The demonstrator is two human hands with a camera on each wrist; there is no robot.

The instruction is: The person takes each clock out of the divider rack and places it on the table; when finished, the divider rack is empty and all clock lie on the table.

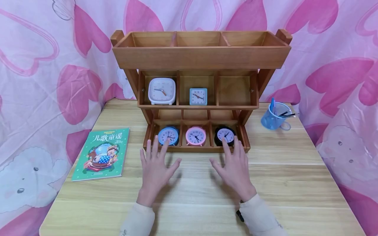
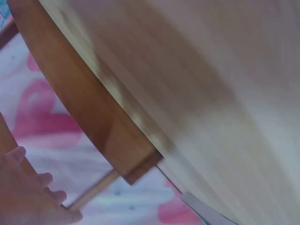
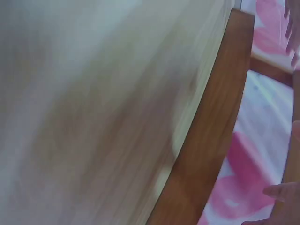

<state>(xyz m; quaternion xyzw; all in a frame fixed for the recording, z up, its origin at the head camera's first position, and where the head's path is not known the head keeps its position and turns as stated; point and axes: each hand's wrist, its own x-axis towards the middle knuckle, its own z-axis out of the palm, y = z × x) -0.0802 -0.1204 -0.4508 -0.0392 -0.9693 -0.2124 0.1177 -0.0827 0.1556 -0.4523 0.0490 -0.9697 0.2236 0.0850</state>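
Both hands are spread over the table in front of a three-tier wooden rack [image 1: 200, 58]. My left hand [image 1: 155, 173] has its fingers extended toward the bottom tier, the fingertips overlapping a blue round alarm clock [image 1: 167, 135] in the head view. On the other side, my right hand [image 1: 236, 172] reaches likewise, its fingertips overlapping a black round alarm clock [image 1: 225, 133]. Between them sits a pink round alarm clock [image 1: 195, 135]. The middle tier bears a white alarm clock [image 1: 162, 90] at left and a small light-blue square clock [image 1: 198, 96] in the centre. Neither hand holds anything.
A green children's book [image 1: 103, 154] lies on the table [image 1: 295, 183] at the left. At the right back stands a blue mesh cup [image 1: 270, 119] with pens in it. A pink heart-patterned curtain [image 1: 333, 42] hangs behind and at both sides.
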